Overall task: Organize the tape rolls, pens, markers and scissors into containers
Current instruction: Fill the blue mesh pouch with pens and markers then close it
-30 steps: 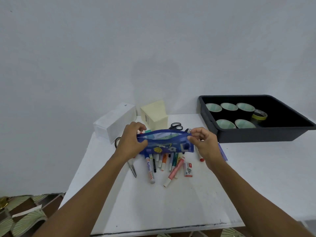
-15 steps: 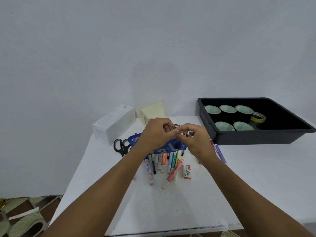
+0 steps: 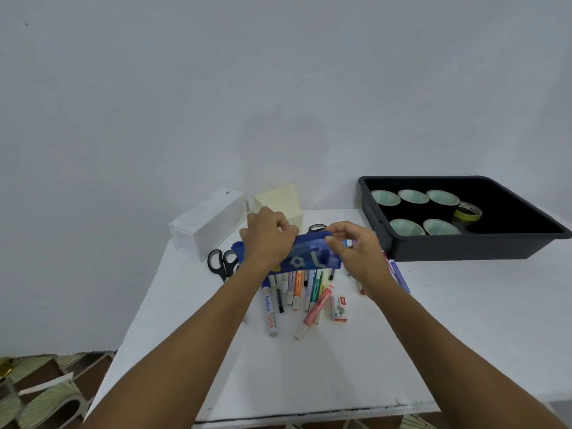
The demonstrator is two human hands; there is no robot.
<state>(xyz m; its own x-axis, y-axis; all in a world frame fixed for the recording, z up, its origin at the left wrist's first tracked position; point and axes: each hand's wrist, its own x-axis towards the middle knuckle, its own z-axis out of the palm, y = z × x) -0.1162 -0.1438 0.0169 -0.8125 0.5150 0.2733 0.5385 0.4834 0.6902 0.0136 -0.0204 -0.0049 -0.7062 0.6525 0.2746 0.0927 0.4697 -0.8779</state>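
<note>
On the white surface [image 3: 309,373] nearest me lie loose markers [image 3: 268,308] and pens, fanned out beside a small staples box [image 3: 340,308]. Just above them my left hand [image 3: 268,239] grips the blue pencil pouch [image 3: 309,258], fingers curled over its top edge, while my right hand [image 3: 356,252] pinches its other end. Black scissors [image 3: 221,263] lie left. Farther right, the black tray [image 3: 464,252] holds 5 big tape rolls [image 3: 405,227] and 1 yellow one [image 3: 468,211].
</note>
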